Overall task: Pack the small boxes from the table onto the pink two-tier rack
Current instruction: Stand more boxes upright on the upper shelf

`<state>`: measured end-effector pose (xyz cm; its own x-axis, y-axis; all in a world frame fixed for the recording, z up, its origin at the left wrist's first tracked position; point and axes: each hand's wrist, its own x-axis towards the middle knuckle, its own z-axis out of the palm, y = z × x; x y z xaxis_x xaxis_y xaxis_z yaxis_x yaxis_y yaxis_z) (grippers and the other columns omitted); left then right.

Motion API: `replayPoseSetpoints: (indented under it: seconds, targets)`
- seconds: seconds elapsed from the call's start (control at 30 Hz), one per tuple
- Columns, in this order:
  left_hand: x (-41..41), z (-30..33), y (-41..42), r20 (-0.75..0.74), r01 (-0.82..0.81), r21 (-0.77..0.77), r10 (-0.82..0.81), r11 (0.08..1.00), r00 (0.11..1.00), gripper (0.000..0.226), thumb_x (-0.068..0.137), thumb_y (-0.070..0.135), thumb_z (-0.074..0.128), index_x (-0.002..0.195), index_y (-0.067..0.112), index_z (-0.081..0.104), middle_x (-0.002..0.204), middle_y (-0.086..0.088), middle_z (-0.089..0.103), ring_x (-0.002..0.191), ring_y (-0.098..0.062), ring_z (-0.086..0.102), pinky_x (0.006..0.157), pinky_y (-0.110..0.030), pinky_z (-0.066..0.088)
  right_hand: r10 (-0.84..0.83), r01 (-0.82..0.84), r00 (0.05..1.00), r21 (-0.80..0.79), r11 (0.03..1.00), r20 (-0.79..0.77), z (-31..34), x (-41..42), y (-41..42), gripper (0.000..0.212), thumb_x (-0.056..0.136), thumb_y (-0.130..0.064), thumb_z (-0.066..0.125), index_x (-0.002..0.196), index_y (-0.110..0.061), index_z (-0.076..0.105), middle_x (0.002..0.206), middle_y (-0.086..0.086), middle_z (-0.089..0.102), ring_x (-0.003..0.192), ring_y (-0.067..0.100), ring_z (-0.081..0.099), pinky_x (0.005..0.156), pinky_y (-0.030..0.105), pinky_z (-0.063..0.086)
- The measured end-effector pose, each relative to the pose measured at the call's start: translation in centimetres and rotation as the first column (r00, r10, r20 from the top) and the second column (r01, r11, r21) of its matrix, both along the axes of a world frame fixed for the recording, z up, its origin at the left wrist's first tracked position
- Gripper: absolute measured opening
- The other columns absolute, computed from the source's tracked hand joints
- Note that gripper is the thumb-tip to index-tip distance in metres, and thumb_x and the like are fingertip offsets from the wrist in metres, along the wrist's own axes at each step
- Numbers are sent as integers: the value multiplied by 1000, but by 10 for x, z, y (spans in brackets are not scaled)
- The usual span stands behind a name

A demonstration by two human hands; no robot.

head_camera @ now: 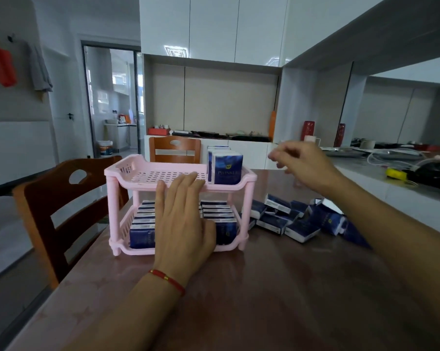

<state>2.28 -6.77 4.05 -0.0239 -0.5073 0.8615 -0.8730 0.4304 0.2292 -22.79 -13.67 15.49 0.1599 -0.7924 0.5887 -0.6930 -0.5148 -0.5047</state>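
Boxes (289, 219) piled on counter (264, 287) right of pink rack (127, 173); more fill btm tier, few upright on top tier. L hand (183, 219) flat vs rack front, fingers straight; R hand (305, 165) raised, fingers loosely curled, holding nothing

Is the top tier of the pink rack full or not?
Not full: top tier holds upright boxes only at its right end.

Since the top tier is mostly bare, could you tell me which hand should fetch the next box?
Probably the right hand: it hangs empty above the loose boxes, while the left hand rests flat against the rack.
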Motion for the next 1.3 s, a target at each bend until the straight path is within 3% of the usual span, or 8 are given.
replayPoseSetpoints:
  seconds: [0.1,0.2,0.33,0.43,0.7,0.83,1.0,1.3]
  targets:
    - [-18,0,12,55,96,-54,-93,994,994,61,69,9,66,129,11,55,137,-11,54,132,-29,45,117,-48,30,-183,199,966,74,977,-183,-53,-38,-1,11,92,-24,64,96,-20,74,93,-1,74,88,15,68,83,37,56]
    - [-38,-7,23,183,264,-36,-254,964,950,46,72,15,61,118,15,59,122,-7,58,111,-25,52,95,-38,44,-298,357,853,64,932,-428,-101,-59,-1,20,87,-39,62,100,-25,69,97,1,71,89,22,67,75,37,56]
    - [-58,-19,29,314,377,141,-403,915,860,49,68,8,65,116,16,63,118,-2,58,109,-24,52,93,-39,46,-328,396,690,-43,917,-645,-147,-66,1,50,93,-53,52,135,-25,56,133,0,57,117,25,52,96,41,47]
    - [-61,-26,26,277,391,264,-458,881,844,46,72,12,61,117,23,61,115,9,55,111,-14,50,97,-35,48,-304,367,671,-53,929,-676,-145,-66,4,49,92,-50,55,135,-26,57,132,0,60,115,25,53,97,43,47]
    - [-59,-29,21,-15,371,470,-413,801,911,38,85,18,67,121,29,63,110,16,57,102,-1,52,96,-13,40,-111,198,940,249,948,-322,-131,-59,27,55,70,-43,83,117,-33,55,122,-7,49,108,12,55,93,33,53]
    - [-61,-28,20,-251,435,494,-355,753,900,38,90,26,69,126,31,61,104,15,68,92,-2,65,83,-9,49,166,-149,985,253,956,-47,-118,-48,52,57,73,-31,86,121,-34,55,127,-17,58,119,-3,56,104,25,48]
    - [-69,-20,25,-811,785,409,-210,465,546,37,94,22,65,130,24,57,97,-14,76,86,-19,75,79,-24,60,401,-410,911,297,862,95,-114,-31,68,64,74,-16,88,127,-24,53,131,-16,59,129,-2,53,107,19,43]
    - [-62,-22,21,-994,982,111,28,151,108,37,91,10,65,120,-11,55,129,-44,49,119,-51,58,101,-54,51,375,-365,927,232,902,-1,-115,-24,72,69,70,-30,91,129,-29,56,135,-20,55,131,-1,50,111,23,42]
